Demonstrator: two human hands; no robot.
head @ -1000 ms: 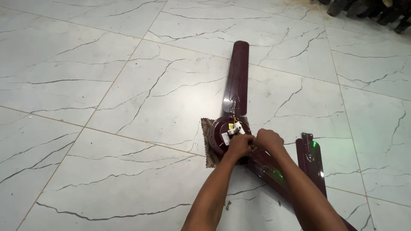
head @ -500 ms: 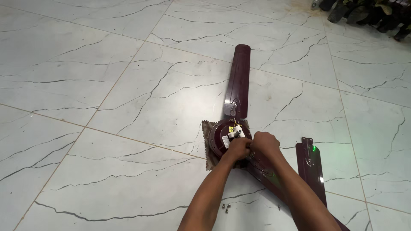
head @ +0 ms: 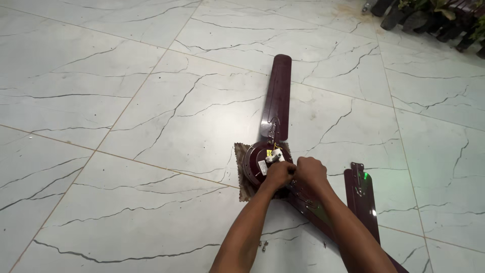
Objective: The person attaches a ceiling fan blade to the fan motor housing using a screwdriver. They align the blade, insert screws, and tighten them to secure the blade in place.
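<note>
Maroon metal ceiling-fan motor (head: 260, 164) lies on the white marble floor (head: 126, 126); our left hand (head: 279, 173) and right hand (head: 310, 170) both grip its hub.

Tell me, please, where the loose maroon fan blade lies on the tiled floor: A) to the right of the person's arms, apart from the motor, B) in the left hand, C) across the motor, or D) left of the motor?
A: the loose fan blade lies flat on the floor to the right of the right hand, apart from the motor where both hands work.
</note>
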